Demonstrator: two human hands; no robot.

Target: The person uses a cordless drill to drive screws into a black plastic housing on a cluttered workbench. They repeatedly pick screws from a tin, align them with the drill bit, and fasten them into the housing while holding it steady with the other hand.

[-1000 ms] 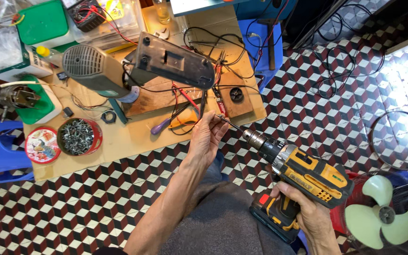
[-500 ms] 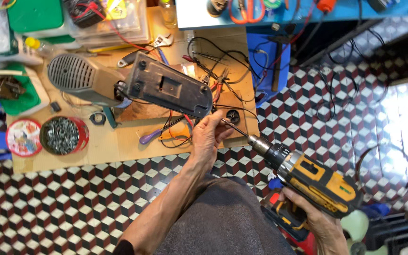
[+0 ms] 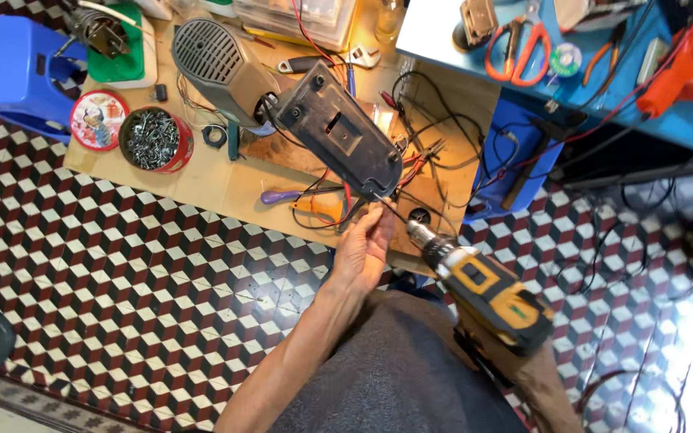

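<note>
Cluttered wooden bench (image 3: 202, 180), red tin (image 3: 155, 141) full of screws, left hand (image 3: 366, 244) steadying bit, right hand's grip hidden behind drill (image 3: 487, 290).

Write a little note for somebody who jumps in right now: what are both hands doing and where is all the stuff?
Left hand: fingers steady the drill bit at the corner of the dark base plate.
Right hand: mostly hidden beneath the yellow cordless drill, gripping it.
The grey fan motor housing lies on the wooden table; a red tin of screws sits to the left.
Done: bit set on the plate's near corner.
Left: whether that screw is in or out cannot be seen.
</note>
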